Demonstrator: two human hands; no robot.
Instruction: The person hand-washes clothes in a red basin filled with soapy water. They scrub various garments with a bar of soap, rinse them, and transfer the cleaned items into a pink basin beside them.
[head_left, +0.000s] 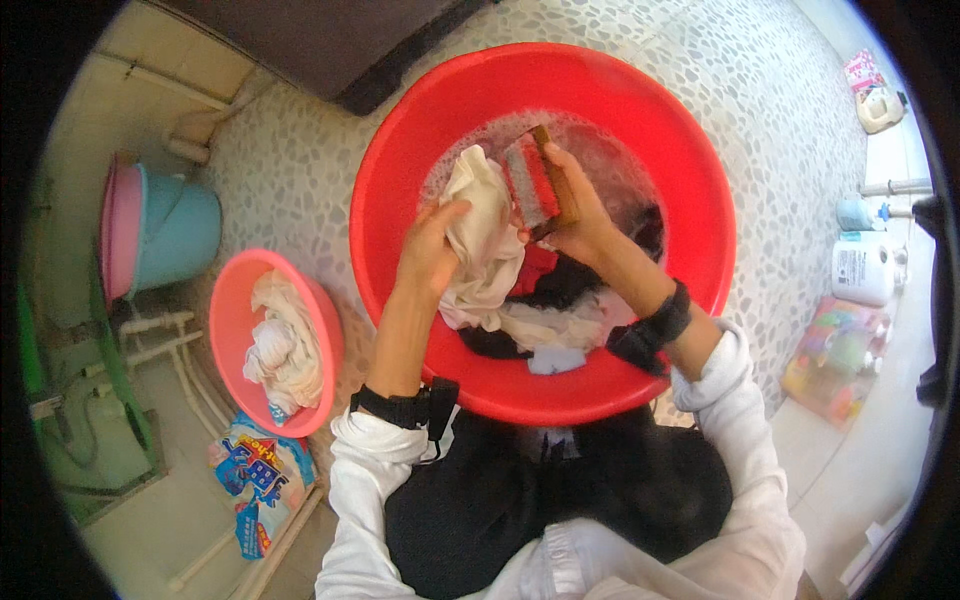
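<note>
My left hand (430, 251) grips a bunched cream-white cloth garment (484, 217), lifted above the water inside a large red plastic basin (694, 225). In my right hand (581, 199) is a scrub brush (534, 180) with red and grey bristles and a brown back. Its bristles face left, close beside the cloth; whether they touch I cannot tell. Below both hands, sudsy water (615, 165) covers part of the basin's bottom. Black garments (574, 283), a red piece (534, 270) and pale wet cloth (559, 322) lie there, partly hidden by the cream garment.
To the left stands a pink basin (222, 352) with white garments (281, 352). A detergent bag (262, 480) lies below it, and a blue bucket (180, 232) stands beyond. Bottles, including a white jug (862, 266), line the right wall. A dark-sided object (330, 45) juts in at the top.
</note>
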